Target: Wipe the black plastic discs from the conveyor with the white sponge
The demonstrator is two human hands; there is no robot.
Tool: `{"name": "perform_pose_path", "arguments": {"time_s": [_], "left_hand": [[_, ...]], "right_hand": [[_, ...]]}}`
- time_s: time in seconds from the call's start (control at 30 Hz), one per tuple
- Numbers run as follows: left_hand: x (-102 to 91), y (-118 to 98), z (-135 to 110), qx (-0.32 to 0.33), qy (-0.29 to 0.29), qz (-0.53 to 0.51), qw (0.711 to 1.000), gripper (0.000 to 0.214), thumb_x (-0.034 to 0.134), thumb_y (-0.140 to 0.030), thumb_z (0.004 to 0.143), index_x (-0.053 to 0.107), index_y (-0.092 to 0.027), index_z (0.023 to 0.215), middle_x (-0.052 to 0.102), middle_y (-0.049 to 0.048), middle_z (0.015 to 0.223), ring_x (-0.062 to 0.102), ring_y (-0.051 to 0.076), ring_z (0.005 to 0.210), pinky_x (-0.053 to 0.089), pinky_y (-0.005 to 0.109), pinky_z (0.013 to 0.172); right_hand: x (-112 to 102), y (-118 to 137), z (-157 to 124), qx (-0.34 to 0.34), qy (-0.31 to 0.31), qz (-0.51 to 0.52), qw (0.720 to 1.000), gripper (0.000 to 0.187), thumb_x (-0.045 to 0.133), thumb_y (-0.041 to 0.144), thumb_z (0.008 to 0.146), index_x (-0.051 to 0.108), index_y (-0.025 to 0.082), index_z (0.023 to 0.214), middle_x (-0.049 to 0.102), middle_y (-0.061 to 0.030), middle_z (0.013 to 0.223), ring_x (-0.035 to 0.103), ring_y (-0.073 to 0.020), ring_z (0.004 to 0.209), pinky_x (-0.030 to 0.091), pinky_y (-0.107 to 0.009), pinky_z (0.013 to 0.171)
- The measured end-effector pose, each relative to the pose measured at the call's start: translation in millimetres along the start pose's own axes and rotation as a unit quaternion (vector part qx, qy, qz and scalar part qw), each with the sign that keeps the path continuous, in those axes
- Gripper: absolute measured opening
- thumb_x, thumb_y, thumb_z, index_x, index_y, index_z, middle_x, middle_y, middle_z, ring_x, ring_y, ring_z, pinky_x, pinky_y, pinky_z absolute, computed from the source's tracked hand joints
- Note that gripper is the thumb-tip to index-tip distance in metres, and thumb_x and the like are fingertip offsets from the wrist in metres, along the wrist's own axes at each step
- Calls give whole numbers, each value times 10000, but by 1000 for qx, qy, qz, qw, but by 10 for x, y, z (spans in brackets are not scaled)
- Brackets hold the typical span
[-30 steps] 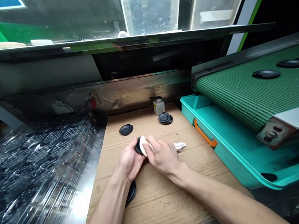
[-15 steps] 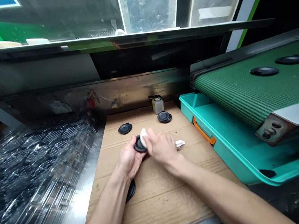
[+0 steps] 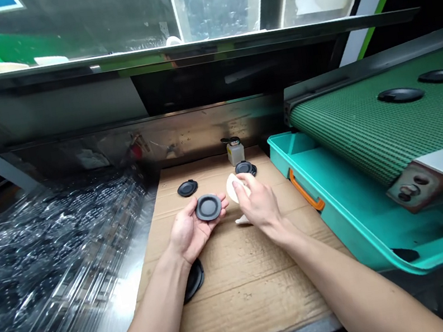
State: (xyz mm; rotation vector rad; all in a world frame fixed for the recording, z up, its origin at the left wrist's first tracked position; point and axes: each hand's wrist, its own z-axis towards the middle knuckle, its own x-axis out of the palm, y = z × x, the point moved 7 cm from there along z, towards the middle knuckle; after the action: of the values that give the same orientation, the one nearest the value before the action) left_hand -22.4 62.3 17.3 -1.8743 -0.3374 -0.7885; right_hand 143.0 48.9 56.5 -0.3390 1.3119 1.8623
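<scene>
A round black lid [image 3: 208, 207] with a recessed centre rests in my left hand [image 3: 190, 231], held between the thumb and the fingers below it. My right hand [image 3: 259, 202] pinches a white pad [image 3: 233, 187] just to the right of the lid, apart from it. Under my right hand a white scrap [image 3: 242, 220] shows on the cardboard [image 3: 250, 286]. Further back lie another black lid [image 3: 187, 188] and a small stack of black lids [image 3: 244, 168]. Beside my left forearm, more black lids [image 3: 194, 281] are partly hidden.
A small dispenser bottle [image 3: 236, 151] stands at the cardboard's back. To the right, a teal bin [image 3: 342, 225] with an orange handle sits below a green conveyor belt [image 3: 368, 127] carrying black lids [image 3: 400, 95]. Clear plastic trays [image 3: 51, 262] are stacked left. A metal shelf [image 3: 227, 46] crosses above.
My right hand has lifted the white pad off the lid and moved right. My left fingers have opened out under the lid, which now shows its whole face.
</scene>
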Motion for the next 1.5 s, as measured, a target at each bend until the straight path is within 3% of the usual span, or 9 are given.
{"name": "perform_pose_path", "arguments": {"time_s": [0.13, 0.27, 0.33, 0.57, 0.7, 0.87, 1.1, 1.3, 1.5], "left_hand": [[-39, -3, 10, -8, 7, -29, 1000, 384, 379, -307, 982, 647, -40, 1047, 675, 217, 1136, 664, 294, 1043, 570, 431, 885], [-76, 48, 31, -8, -12, -34, 999, 327, 400, -259, 972, 662, -63, 990, 707, 171, 1034, 677, 255, 996, 561, 404, 908], [-67, 94, 35, -20, -11, -31, 999, 310, 411, -248, 969, 656, -63, 1006, 703, 174, 1042, 674, 252, 1000, 555, 408, 918], [-2, 193, 37, -39, 10, -29, 999, 288, 418, -237, 973, 650, -67, 987, 704, 163, 1010, 689, 211, 913, 565, 358, 890], [29, 202, 28, -37, 6, -15, 999, 316, 383, -243, 986, 630, -82, 1098, 698, 154, 1061, 683, 216, 944, 565, 384, 895], [-41, 156, 52, -32, -9, -15, 999, 291, 403, -241, 977, 624, -77, 1071, 699, 157, 1033, 687, 208, 901, 576, 358, 862], [-70, -44, 11, -46, 10, -83, 995, 462, 307, -323, 987, 538, 13, 1204, 655, 270, 1093, 687, 239, 838, 579, 292, 631], [44, -158, -96, -29, 80, -155, 984, 504, 358, -259, 939, 398, -61, 1400, 499, 275, 1380, 555, 365, 1224, 557, 476, 876], [125, -158, -152, -50, 116, -193, 973, 584, 335, -192, 912, 282, 56, 1439, 382, 331, 1451, 406, 377, 1348, 553, 397, 923]], "right_hand": [[20, 91, -101, -19, 26, 122, 992, 330, 433, 466, 968, 581, 249, 1167, 703, -6, 887, 637, -175, 750, 431, -253, 643], [199, 284, -190, -94, 184, 154, 966, 203, 539, 372, 909, 669, 252, 1009, 703, 20, 860, 634, -151, 762, 440, -236, 680], [205, 275, -181, -99, 212, 119, 965, 173, 570, 356, 885, 700, 254, 936, 708, 19, 852, 634, -155, 770, 440, -241, 698], [181, 325, -224, -85, 172, -7, 981, 260, 466, 449, 954, 635, 335, 1117, 721, -2, 938, 656, -206, 819, 431, -279, 712], [189, 308, -244, -41, 123, -104, 986, 335, 379, 488, 983, 585, 338, 1201, 716, -41, 917, 659, -250, 795, 421, -317, 703], [234, 236, -175, -41, 135, -80, 987, 336, 405, 523, 965, 597, 343, 1172, 718, -28, 904, 659, -243, 801, 424, -310, 686], [-17, -151, 48, 23, 7, 2, 1000, 325, 439, 508, 951, 647, 287, 1067, 725, -13, 906, 665, -207, 780, 436, -278, 657], [124, -208, -24, 13, 41, 7, 999, 328, 465, 510, 927, 670, 283, 1043, 713, -15, 820, 670, -216, 734, 434, -289, 627], [166, -250, -20, 26, 68, -34, 997, 321, 480, 506, 919, 680, 280, 1028, 714, -27, 817, 675, -224, 758, 422, -290, 642]]}}
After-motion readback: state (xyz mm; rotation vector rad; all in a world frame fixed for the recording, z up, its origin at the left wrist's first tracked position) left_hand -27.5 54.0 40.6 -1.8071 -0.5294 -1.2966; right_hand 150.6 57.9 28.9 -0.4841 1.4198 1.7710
